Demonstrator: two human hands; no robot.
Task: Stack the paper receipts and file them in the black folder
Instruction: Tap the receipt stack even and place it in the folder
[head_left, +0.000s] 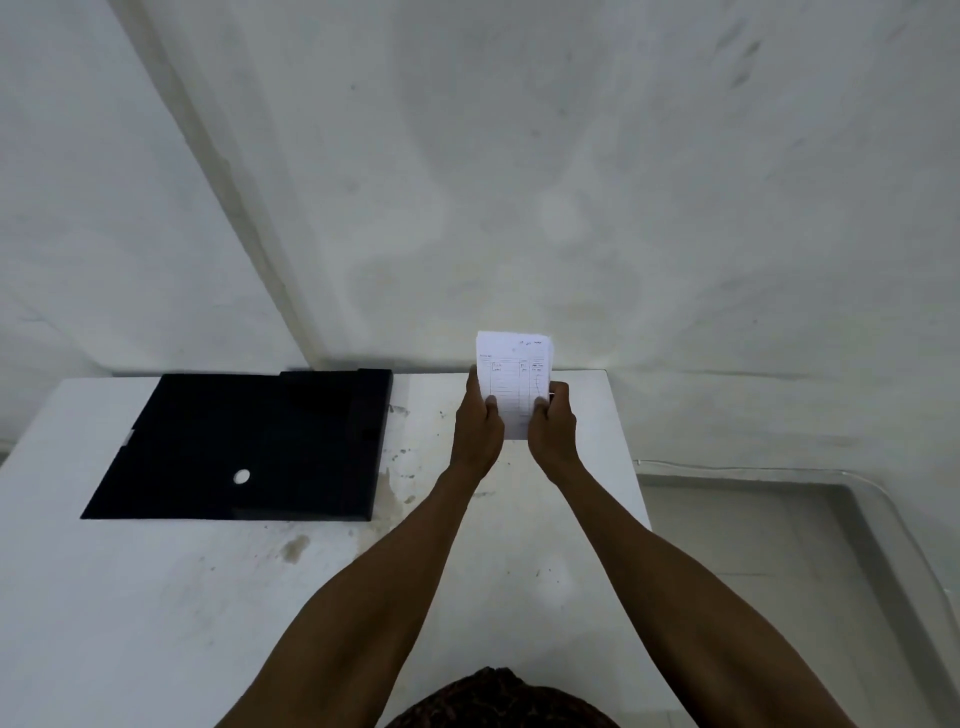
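Observation:
A stack of white paper receipts (514, 371) with printed table lines stands upright above the far right part of the white table (156, 597). My left hand (478, 423) grips its left edge and my right hand (553, 426) grips its right edge, thumbs on the front sheet. The lower part of the stack is hidden behind my fingers. The black folder (249, 447) lies flat and closed on the table's left side, well apart from my hands, with a small round hole showing white near its front.
White walls meet in a corner behind the table. The tabletop has brownish stains (293, 548) near the folder's right edge. To the right of the table lies a grey floor with a raised ledge (878, 525). Dark patterned clothing (498, 701) shows at the bottom.

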